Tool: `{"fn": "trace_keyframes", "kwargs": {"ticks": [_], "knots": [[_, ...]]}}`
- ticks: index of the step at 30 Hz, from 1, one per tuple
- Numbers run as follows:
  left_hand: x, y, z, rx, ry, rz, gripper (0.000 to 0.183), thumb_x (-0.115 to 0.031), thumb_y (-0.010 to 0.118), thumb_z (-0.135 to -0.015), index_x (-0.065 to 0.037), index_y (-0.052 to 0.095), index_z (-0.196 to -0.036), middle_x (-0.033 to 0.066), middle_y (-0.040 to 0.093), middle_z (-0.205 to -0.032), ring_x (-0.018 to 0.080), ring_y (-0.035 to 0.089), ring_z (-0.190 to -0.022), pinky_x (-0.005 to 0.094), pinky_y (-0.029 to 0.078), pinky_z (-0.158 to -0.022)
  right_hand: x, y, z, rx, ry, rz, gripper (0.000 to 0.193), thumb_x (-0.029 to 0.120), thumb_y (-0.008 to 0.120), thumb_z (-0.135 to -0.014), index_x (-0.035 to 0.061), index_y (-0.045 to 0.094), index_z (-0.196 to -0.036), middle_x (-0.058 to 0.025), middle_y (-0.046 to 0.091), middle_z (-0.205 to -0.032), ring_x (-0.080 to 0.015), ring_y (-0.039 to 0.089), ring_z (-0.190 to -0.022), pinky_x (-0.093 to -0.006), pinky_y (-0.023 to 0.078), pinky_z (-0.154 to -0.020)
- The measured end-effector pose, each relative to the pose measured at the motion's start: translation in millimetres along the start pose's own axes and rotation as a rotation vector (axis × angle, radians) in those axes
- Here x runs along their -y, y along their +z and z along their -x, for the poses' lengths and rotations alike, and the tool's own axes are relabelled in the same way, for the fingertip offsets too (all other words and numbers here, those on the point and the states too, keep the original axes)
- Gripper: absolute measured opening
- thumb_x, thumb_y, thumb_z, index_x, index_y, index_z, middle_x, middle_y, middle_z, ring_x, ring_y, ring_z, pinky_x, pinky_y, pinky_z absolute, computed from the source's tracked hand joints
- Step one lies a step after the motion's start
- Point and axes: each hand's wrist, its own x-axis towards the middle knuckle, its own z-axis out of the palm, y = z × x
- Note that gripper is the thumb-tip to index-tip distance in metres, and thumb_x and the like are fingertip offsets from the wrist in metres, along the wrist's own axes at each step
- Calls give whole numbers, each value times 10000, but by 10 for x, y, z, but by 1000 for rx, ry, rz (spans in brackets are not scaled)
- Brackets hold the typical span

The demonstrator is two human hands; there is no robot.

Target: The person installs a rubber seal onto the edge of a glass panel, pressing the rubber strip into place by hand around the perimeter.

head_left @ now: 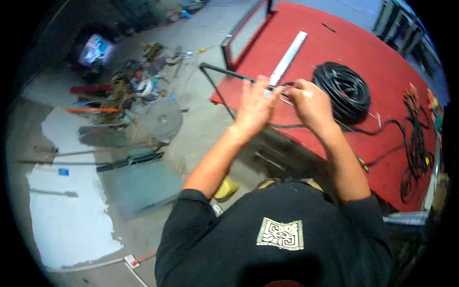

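Observation:
A length of black cable (224, 70) runs through both of my hands, across a metal ruler (289, 57) on the red tabletop (287, 21). My left hand (253, 107) grips the cable near the ruler's near end, with its fingers partly extended along it. Beside it, my right hand (311, 103) is closed in a pinch on the same cable; its fingertips are partly hidden. On the left the cable bends sharply over the table's edge and drops back toward me. Just right of my right hand lies a large coil of black cable (342, 91).
A dark metal frame (227, 55) stands at the table's left edge. Tangled cords (416, 138) lie on the right, near a yellow-and-black tool handle (362, 165). Floor clutter includes a round translucent disc (163, 120), a glass-like sheet (143, 184), an orange bar (93, 110) and several scraps.

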Motion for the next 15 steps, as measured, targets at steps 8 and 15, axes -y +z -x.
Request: {"fn": "trace_keyframes", "kwargs": {"ticks": [8,15], "knots": [[-405,82,21,-64,-116,65,767,-87,795,-874,-96,556,-1602,238,504,-1628,446,452,-1569,669,331,-1296,63,-476,54,64,194,-237,407,137,823,-958,52,731,-1345,-203,752,-1099,-403,749,-974,-484,594,-852],[-423,188,59,-97,-132,92,674,-37,722,-917,-132,596,-1572,221,505,-1641,430,431,-1595,672,316,-1306,-217,-1142,93,246,364,-273,439,160,799,-977,-18,719,-1370,-221,732,-878,-300,713,-757,-430,560,-733]]}}
